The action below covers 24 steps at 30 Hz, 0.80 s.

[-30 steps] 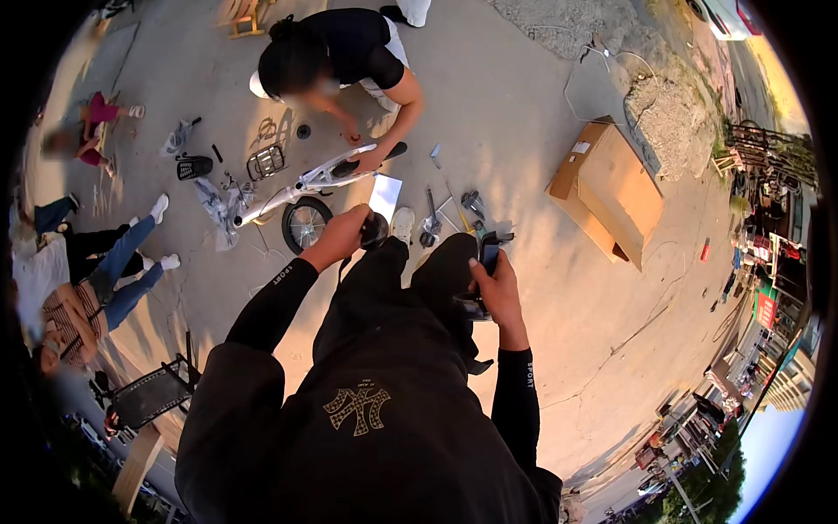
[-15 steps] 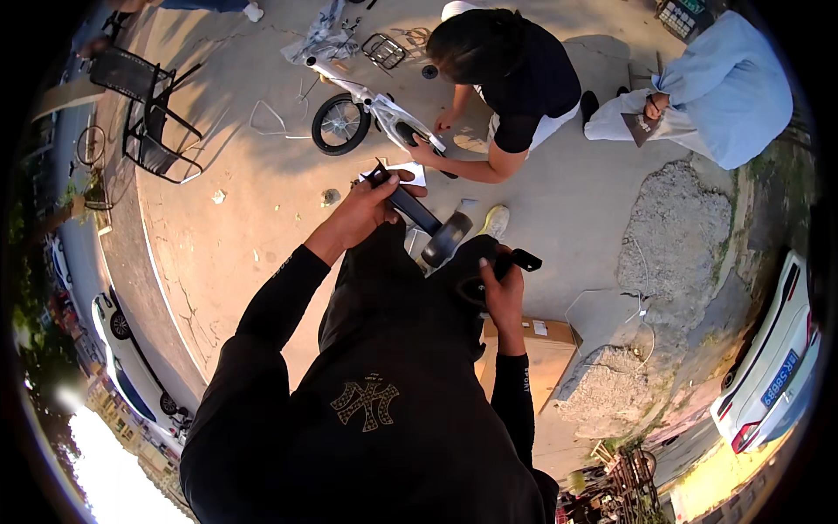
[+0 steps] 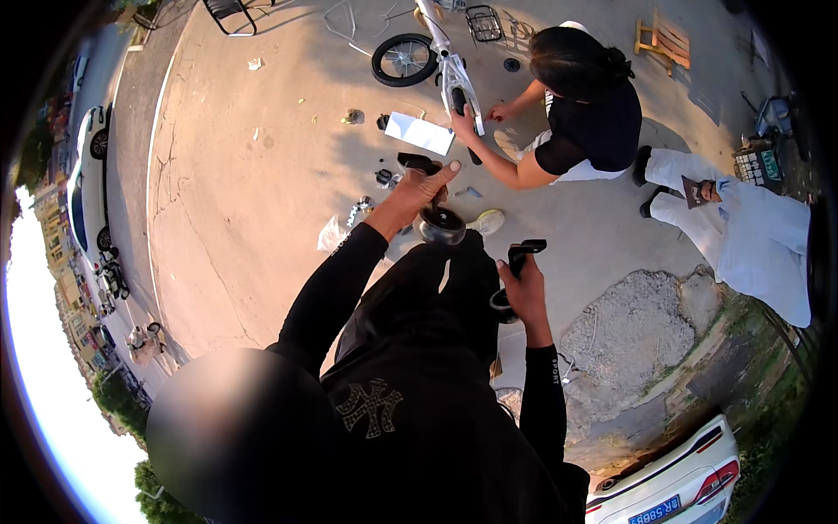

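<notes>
My left hand (image 3: 414, 196) is closed around the black bracket of a training wheel (image 3: 441, 226), with the wheel just beyond the fingers, above my lap. In my right hand (image 3: 527, 295), by my thigh, is a second training wheel; its angled black bracket (image 3: 529, 250) sticks up past the thumb, and its wheel is mostly hidden behind the hand. Ahead of me a white children's bicycle (image 3: 452, 70) lies tilted on the ground. A co-worker (image 3: 590, 122) crouches beside it, one hand on the frame.
A white sheet (image 3: 419, 134) lies between me and the bicycle. Small dark parts (image 3: 384, 178) and a clear plastic bag (image 3: 332, 234) are on the ground to the left. A person in pale clothes (image 3: 742, 223) sits at right, near a wooden stool (image 3: 665, 41) and broken concrete (image 3: 642, 336).
The view has turned, so the surroundings shift across it. The training wheel in my left hand has swung closer beneath the hand, its bracket now foreshortened. Both hands keep their hold.
</notes>
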Tool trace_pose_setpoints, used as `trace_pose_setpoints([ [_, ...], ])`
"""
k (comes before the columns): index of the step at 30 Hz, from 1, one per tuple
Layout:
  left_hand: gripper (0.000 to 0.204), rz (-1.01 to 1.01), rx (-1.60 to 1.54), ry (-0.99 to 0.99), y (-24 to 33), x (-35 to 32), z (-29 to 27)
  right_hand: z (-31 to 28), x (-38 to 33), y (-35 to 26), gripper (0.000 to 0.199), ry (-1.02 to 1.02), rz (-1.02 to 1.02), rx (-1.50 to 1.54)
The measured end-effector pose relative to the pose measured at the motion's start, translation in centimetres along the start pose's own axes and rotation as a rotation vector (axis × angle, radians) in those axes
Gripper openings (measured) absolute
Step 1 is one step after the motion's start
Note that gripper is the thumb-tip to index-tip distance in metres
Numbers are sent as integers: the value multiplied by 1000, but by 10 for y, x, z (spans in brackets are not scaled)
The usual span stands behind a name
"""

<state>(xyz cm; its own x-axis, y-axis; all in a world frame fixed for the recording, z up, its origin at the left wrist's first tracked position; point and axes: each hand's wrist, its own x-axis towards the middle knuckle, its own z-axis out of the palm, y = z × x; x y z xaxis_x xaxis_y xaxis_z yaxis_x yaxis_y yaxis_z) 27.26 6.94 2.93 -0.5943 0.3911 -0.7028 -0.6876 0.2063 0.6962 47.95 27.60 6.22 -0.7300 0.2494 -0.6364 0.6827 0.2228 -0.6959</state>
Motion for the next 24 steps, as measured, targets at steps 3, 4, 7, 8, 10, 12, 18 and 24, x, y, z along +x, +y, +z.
trace_pose_setpoints([
  [3, 50, -14, 341, -5, -20, -26, -1, 2, 4, 6, 46, -66, -45, -182],
  [4, 52, 94, 393, 51, -33, -34, -1, 7, 1, 9, 47, -53, -102, -258],
  [7, 39, 166, 715, 246, -95, -41, -15, 16, 11, 5, 51, -108, -89, -430],
  [8, 35, 184, 758, 254, -112, -42, -18, 21, 18, 14, 52, -112, -94, -468],
  [10, 32, 144, 769, 228, -137, -48, -27, 34, 32, 28, 53, -125, -100, -531],
  [12, 33, 53, 774, 240, -158, -51, -29, 46, 49, 45, 51, -220, -37, -583],
  [18, 37, 4, 849, 256, -234, 10, -55, 102, 145, 146, 43, -296, -47, -668],
  [24, 25, 33, 1315, 286, -345, 166, -84, 164, 281, 278, 43, -297, -25, -750],
])
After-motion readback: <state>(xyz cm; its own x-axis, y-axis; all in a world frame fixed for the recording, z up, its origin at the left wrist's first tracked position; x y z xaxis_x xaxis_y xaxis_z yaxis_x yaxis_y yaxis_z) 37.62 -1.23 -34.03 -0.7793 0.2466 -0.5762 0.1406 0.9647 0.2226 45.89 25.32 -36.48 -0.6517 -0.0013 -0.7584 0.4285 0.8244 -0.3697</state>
